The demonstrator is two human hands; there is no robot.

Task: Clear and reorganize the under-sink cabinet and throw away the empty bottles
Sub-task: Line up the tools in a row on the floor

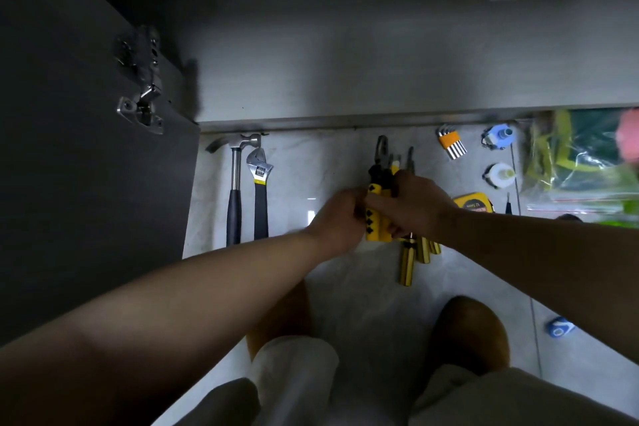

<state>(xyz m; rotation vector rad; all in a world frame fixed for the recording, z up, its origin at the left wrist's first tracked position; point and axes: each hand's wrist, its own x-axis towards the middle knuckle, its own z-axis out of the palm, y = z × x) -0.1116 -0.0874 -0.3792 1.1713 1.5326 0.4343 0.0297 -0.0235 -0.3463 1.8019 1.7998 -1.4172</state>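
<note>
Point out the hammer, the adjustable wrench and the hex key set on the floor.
hammer (236, 166), head view, on the bare metal shaft below its head.
adjustable wrench (261, 211), head view, on the black handle.
hex key set (447, 139), head view, on the orange holder.

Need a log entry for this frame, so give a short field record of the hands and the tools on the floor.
left hand: grips pliers' yellow handle
right hand: grips pliers from the other side
pliers: head points toward cabinet
left of hands: hammer, adjustable wrench, side by side on floor
right of hands: hex keys, tape measure
below right hand: yellow-handled screwdrivers
far right: plastic bag
</note>
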